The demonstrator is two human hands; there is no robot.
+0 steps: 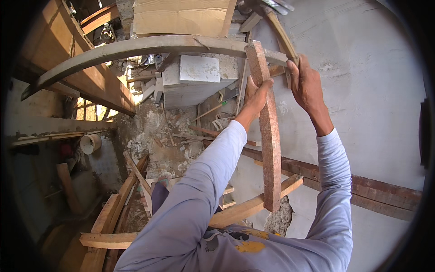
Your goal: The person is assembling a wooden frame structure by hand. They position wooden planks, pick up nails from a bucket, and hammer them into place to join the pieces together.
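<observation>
A reddish-brown wooden board (pixel 271 149) runs away from me. Its far end meets a long grey wooden beam (pixel 149 44), and its near end overlaps a pale timber (pixel 238 213) close to my body. My left hand (pixel 257 99) is closed around the board near its far end, thumb on top. To the right, my right hand (pixel 309 88) grips the wooden handle of a hammer (pixel 277 34). The hammer's metal head is raised beyond the beam, at the top edge of the view, slightly blurred and partly cut off.
A pale wall (pixel 367 90) fills the right side, with a dark red-brown timber (pixel 380 191) along it. Below lie a white block (pixel 199 69), scattered wood scraps and a bucket (pixel 90 143). Planks (pixel 106 220) lean at lower left; a cardboard sheet (pixel 181 18) is at the top.
</observation>
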